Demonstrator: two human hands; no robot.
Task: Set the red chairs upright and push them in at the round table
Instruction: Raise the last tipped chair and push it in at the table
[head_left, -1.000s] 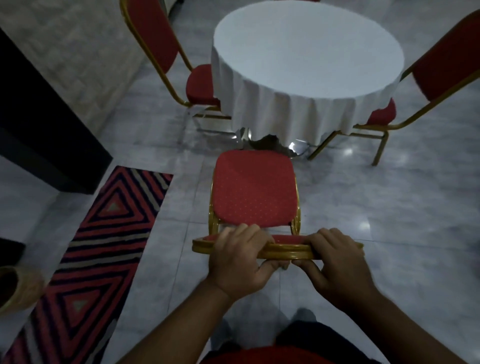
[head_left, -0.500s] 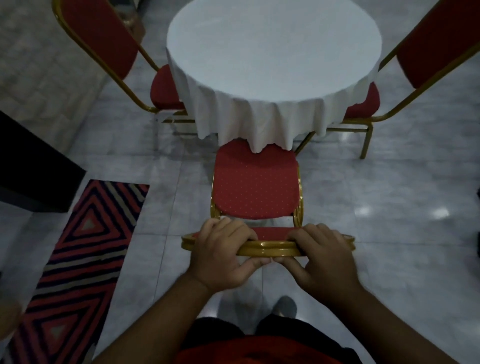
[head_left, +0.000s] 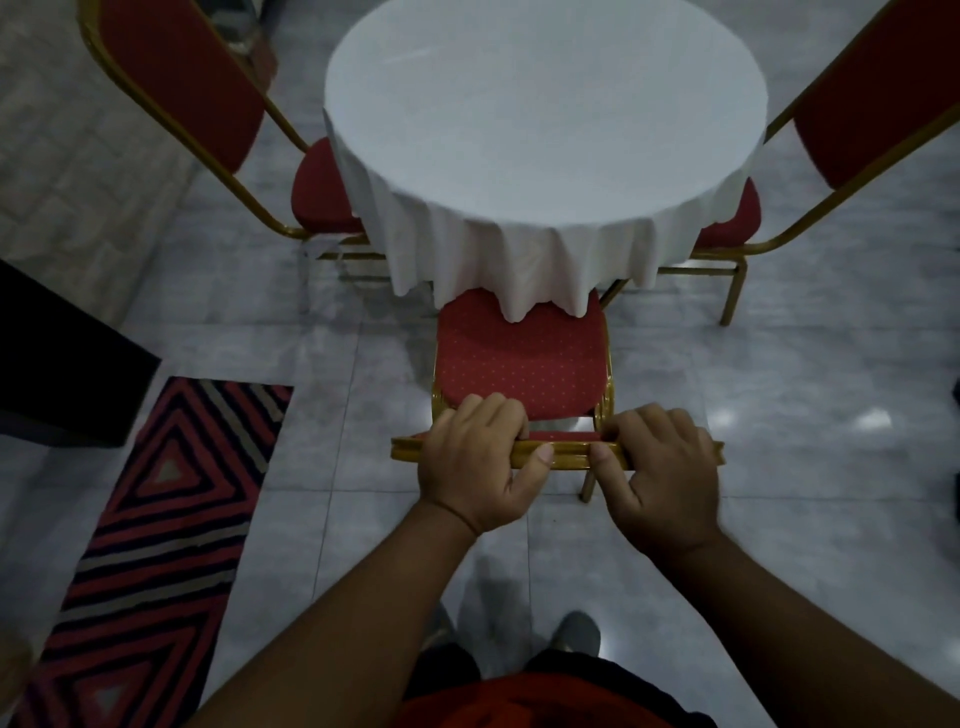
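Gripping the gold top rail of the near chair (head_left: 522, 358), both hands are closed around it in the lower middle of the frame. The left hand (head_left: 475, 462) wraps the rail with its thumb lying along the near side; the right hand (head_left: 660, 467) does the same just beside it, and the two thumbs almost meet. Fingertips of both hands curl over the far side of the rail, so they are mostly hidden.

This chair stands upright, and the far edge of its red seat is covered by the hanging white tablecloth (head_left: 519, 265) of the round table (head_left: 545, 104). Its backrest is seen from above, so only the rail shows, and most of the legs are hidden.

At the upper left of the frame a second red chair (head_left: 182, 83) stands with its seat partly under the cloth; its top is cut off by the frame edge. A third chair (head_left: 872, 98) at the upper right is cut off the same way.

A striped rug (head_left: 156, 519) lies at lower left on the pale tiled floor (head_left: 779, 415). A dark shape (head_left: 62, 353) at the left edge is too dim to identify.
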